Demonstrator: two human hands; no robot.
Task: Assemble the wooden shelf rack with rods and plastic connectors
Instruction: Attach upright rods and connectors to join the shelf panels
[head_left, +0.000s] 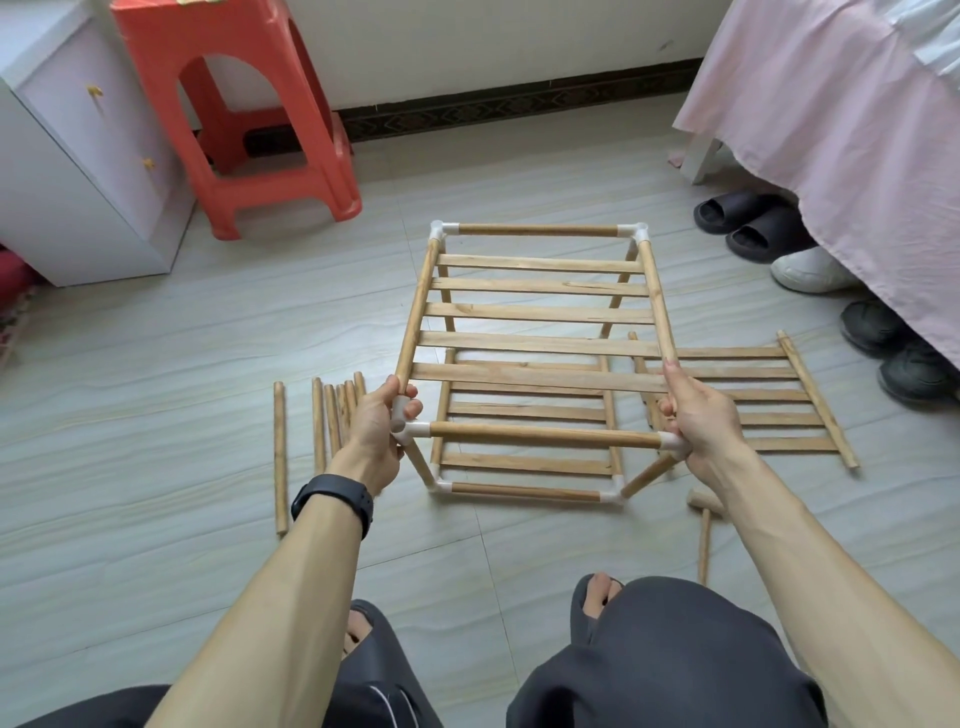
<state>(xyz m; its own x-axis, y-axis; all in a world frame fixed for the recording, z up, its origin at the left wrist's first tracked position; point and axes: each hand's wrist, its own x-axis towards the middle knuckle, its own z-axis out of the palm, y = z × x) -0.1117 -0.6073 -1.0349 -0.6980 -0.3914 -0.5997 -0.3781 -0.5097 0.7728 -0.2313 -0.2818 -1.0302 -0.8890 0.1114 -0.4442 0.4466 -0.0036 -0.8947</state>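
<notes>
A two-tier wooden shelf rack (535, 317) stands on the floor, its slatted panels joined by rods and white plastic connectors. My left hand (376, 423) grips the near left connector and the side rail above it. My right hand (698, 415) grips the near right connector, thumb along the side rail. The front rod (545, 435) spans between my hands. A spare slatted panel (769, 405) lies flat on the floor to the right, partly under the rack. Several loose rods (332, 415) lie on the floor to the left.
A wooden mallet (704, 525) lies near my right forearm. A red plastic stool (249, 109) and a white cabinet (78, 156) stand at the back left. A bed with pink cover (831, 119) and several shoes (753, 223) are at the right.
</notes>
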